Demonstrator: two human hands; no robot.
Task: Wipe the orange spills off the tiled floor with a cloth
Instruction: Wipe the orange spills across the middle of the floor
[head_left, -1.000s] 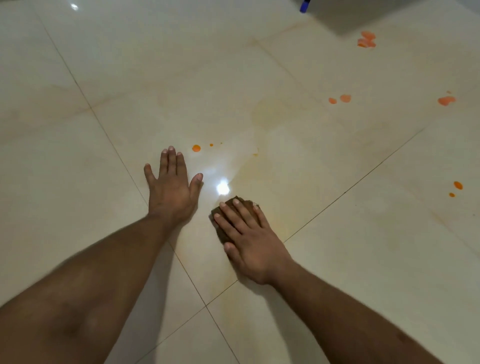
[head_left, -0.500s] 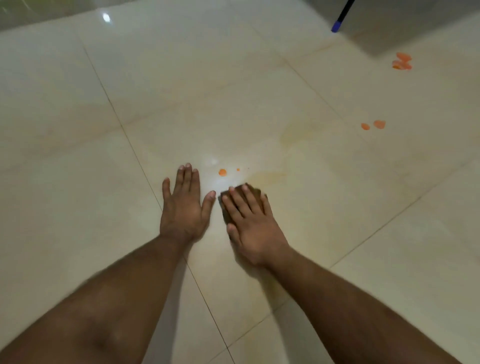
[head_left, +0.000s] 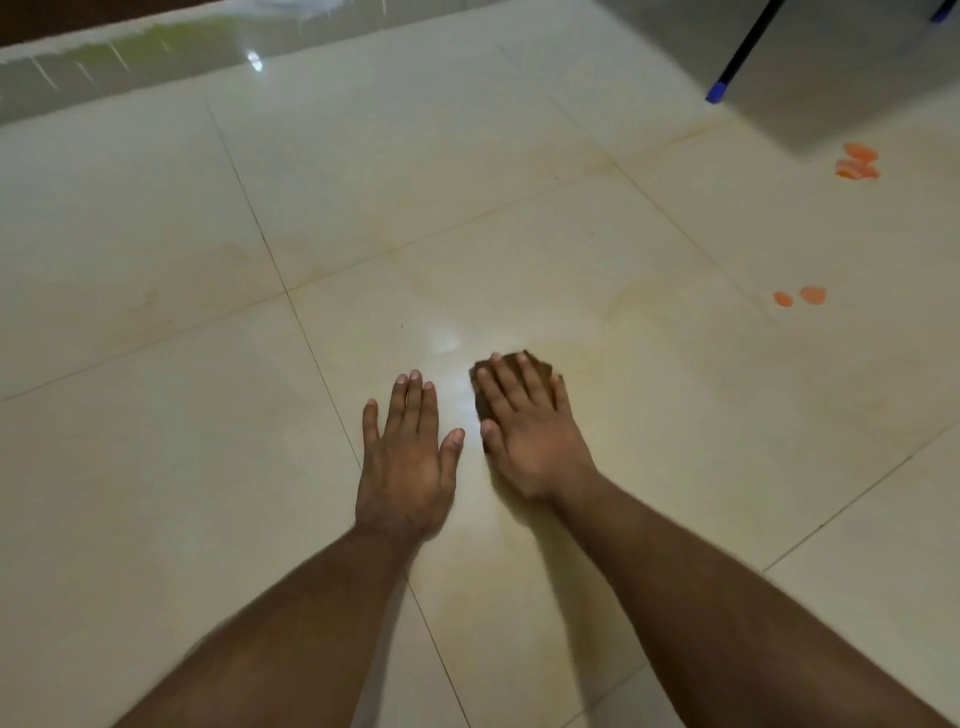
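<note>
My right hand (head_left: 527, 428) lies flat with straight fingers on a small brown cloth (head_left: 537, 362), pressing it onto the cream tiled floor (head_left: 519, 234). Only the cloth's far and left edges show past the fingers. My left hand (head_left: 408, 460) rests flat on the floor just left of it, fingers straight. A pair of orange spills (head_left: 800, 296) sits far to the right. A bigger orange spill (head_left: 857, 162) lies further back on the right. Faint yellowish smears run across the tile beyond the cloth.
A grey panel (head_left: 831, 67) stands at the top right, and a black rod with a blue tip (head_left: 719, 93) leans down in front of it. A glossy skirting strip (head_left: 130, 57) runs along the top left. Grout lines cross the floor.
My right hand has pushed the cloth forward over the small orange drops ahead of my left hand; those drops no longer show. The view has tilted up and left, losing the right-hand spills.
</note>
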